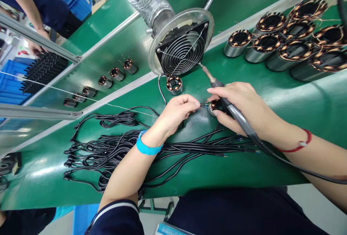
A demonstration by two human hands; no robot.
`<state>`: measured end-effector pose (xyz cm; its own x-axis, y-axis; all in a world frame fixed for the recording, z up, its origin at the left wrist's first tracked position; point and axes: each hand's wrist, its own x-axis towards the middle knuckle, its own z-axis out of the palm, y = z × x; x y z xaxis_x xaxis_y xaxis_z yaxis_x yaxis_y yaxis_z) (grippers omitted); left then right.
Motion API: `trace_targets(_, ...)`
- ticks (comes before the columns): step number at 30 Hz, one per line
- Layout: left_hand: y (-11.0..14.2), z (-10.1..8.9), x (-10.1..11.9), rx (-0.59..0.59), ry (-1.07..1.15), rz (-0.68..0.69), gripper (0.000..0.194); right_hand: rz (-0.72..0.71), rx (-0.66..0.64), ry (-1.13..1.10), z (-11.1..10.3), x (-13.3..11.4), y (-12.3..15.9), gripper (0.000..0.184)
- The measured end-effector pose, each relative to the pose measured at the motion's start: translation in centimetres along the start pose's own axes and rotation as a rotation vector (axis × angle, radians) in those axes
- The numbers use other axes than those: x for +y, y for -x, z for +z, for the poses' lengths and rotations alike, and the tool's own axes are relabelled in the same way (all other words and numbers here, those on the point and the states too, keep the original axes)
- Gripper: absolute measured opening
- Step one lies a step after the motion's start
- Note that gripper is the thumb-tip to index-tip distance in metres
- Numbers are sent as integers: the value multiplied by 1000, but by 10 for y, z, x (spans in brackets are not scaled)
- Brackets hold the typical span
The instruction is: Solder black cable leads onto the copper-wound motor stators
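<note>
- Cables (108, 152) lie coiled in black bundles, stripped ends running right beneath the left forearm; a forearm dropped low could drag them.
- Wound stator (175, 86) stands upright just before the fan (183, 54), walling off the space beyond the left hand; any reach that way should pass above it.
- Left hand (180, 114) pinches thin wires (204, 105) between thumb and fingers; a steady, light pinch well back from their ends would suit best.
- Small stator (212, 109), where those wires lead, sits between the hands, partly covered by the right fingers; whether they grip it, I cannot tell.
- Right hand (241, 106) is closed around the soldering iron (233, 110), tip raised towards the fan guard and apart from the wires; treat that tip as hot and bring it round clear of the left fingertips.
- Iron's cord (282, 161) trails over the right forearm, so slack matters.
- Green bench (257, 79) leaves swinging room before the clustered stators (295, 52); its front edge runs close to the body.
</note>
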<state>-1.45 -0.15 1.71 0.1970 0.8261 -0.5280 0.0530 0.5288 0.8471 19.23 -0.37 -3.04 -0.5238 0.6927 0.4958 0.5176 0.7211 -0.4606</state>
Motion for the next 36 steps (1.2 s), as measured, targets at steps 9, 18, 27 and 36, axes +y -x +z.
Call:
trace_targets(9, -2, 13, -2, 0, 7, 9, 22, -36, 50, -27, -3, -3, 1, 50)
trace_targets(18, 2, 9, -1, -167, -198, -7, 24, 76, 148, 14, 2, -15, -2, 35)
trace_targets(27, 1, -5, 5, 119, -736, 378, 23, 217, 253, -68, 4, -19, -3, 37)
trace_targets(36, -9, -49, 10, 522, -955, 456, 18, 222, 377, -166, -13, -13, 7, 30)
